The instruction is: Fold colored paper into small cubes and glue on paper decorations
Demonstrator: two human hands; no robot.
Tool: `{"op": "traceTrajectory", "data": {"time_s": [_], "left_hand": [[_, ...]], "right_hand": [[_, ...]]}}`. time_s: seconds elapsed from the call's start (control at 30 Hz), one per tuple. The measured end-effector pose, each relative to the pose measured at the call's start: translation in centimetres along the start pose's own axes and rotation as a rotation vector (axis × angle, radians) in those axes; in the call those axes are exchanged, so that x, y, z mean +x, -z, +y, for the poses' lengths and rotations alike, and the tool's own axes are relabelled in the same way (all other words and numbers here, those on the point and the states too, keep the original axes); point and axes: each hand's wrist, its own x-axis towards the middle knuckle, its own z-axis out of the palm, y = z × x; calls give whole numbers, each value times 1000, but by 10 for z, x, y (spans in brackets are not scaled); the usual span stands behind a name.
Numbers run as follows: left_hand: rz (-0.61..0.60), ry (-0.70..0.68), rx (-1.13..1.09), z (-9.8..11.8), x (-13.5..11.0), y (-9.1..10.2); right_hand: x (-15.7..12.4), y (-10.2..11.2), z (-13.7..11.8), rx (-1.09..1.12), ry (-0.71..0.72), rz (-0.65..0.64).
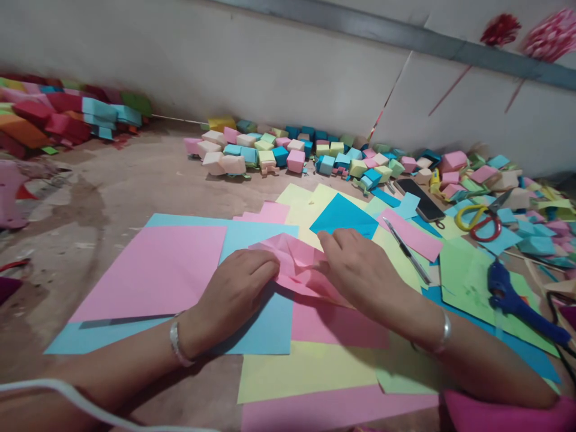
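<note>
A creased sheet of pink paper is held between my two hands, partly folded and raised a little above the stack. My left hand pinches its left edge, thumb and fingers together. On the other side, my right hand grips the right part, its fingertips partly hidden behind the fold. Beneath lie flat sheets: a light blue sheet, a large pink sheet at the left and a pale yellow sheet nearer me. A dark blue paper piece lies just beyond my right hand.
Many small folded paper boxes line the wall, with another pile at far left. To the right lie a craft knife or pen, a phone, scissors and a blue glue gun. A white cable crosses my left forearm.
</note>
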Motion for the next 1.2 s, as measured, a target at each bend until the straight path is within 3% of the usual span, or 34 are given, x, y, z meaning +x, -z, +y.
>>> {"op": "traceTrajectory", "data": {"time_s": [0.17,0.3,0.47,0.6,0.7,0.83,1.03,1.13,1.2], "left_hand": [[24,-15,20,-1,0,0],[88,1,102,-2,3,3],[223,97,117,0,6,11],[305,229,-8,-3,8,13],[269,306,-75,-11,10,12],[197,292,-154,-15,11,12],[270,22,-110,5,6,24],[164,-109,-34,18,2,26],[92,-123,35,24,1,24]], "right_hand": [[9,-13,6,211,-15,-151],[10,-13,12,455,16,-172],[12,-9,18,852,80,-311],[16,-4,23,939,23,-439],[16,-4,24,933,82,-459],[11,-7,17,761,153,-403],[5,-13,5,524,149,-269],[3,-19,-2,376,184,-176],[1,-24,-10,272,226,-34]]}}
